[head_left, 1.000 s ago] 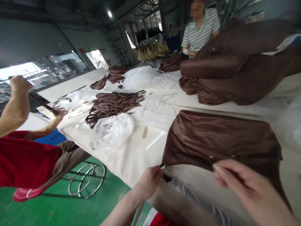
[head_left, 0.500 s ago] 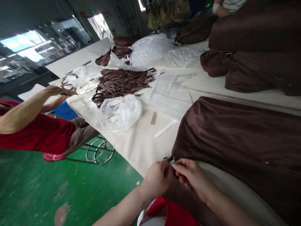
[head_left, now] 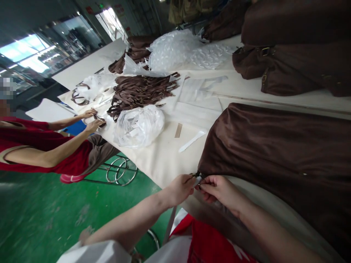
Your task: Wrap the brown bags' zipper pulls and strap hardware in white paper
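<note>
A dark brown leather-like bag (head_left: 263, 142) lies flat at the table's near right. At its near left corner, a small white strip (head_left: 197, 180) shows between my hands, close to a dark metal fitting. My left hand (head_left: 179, 190) is closed, its thumb and fingers pinching the strip from the left. From the right, my right hand (head_left: 221, 190) is closed too, fingertips pressed together at the strip's lower end beside something small and dark. Fingers partly hide what lies between them.
Beyond my hands lie a white serrated strip (head_left: 192, 141), a brown card piece (head_left: 178, 130), a clear plastic bag (head_left: 139, 126) and brown straps (head_left: 142, 89). More brown bags (head_left: 296, 67) are stacked at right. A co-worker in red (head_left: 52, 146) sits at left, hands on the table.
Both my hands stay at the bag's corner; my left fingers have drawn back slightly, exposing more of the white strip. The co-worker's hands have come down onto the table.
</note>
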